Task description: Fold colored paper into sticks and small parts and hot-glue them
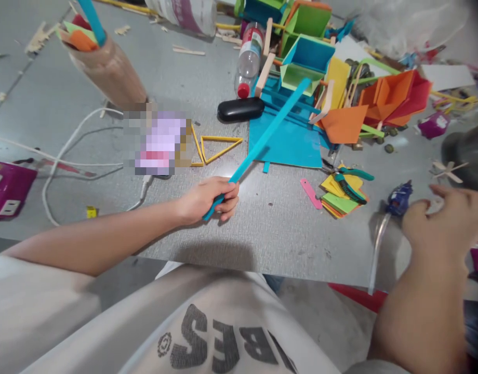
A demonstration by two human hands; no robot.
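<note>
Holding blue strip [263, 140] in left grip [213, 200].

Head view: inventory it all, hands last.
Strip: 1, blue, centre
Sheet: 1, blue, far centre
Boxes: several, multicoloured, far side
Small bottle: 1, clear, beside boxes
Large bottle: 1, whitish, far edge
Case: 1, black, centre
Triangle: 1 whole, yellow, centre left
Pixelated item: 1, mostly purple, left
Cup: 1, brown, far left
Socket block: 1, purple, left
Cables: count unclear, white, left
Pliers: 1, teal handles, right
Paper pile: 1, multicoloured, under pliers
Tag: 1, pink, beside pliers
Tool: 1, blue, right
Container: 1, dark, right edge
Table: 1, grey, underneath
Left hand: 1, bare, gripping strip
Right hand: 1, bare, near tool
</note>
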